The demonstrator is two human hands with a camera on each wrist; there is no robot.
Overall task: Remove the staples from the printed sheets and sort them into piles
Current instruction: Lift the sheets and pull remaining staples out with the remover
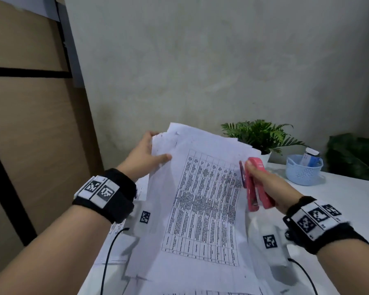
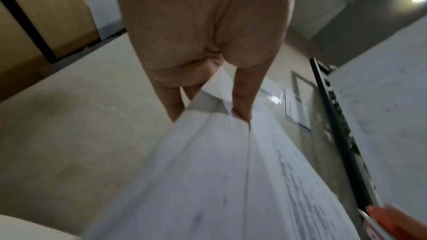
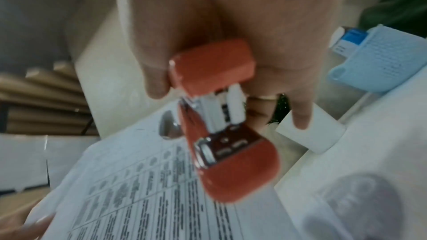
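A bundle of printed sheets (image 1: 200,201) with a table of text on top is held up above the table. My left hand (image 1: 146,155) pinches its far left corner, thumb on top and fingers underneath; the left wrist view shows the sheets (image 2: 219,171) fanning out below that pinch. My right hand (image 1: 264,184) grips a pink-red stapler (image 1: 257,188) at the bundle's right edge. In the right wrist view the stapler (image 3: 221,112) hangs slightly open over the printed sheets (image 3: 150,189), its metal parts showing. No staple is visible.
More printed sheets (image 1: 124,222) lie on the white table (image 1: 339,188) under the held bundle. A light blue basket (image 1: 304,173) holding a small box stands at the back right, beside a potted fern (image 1: 260,135). A wooden panel wall (image 1: 30,124) is on the left.
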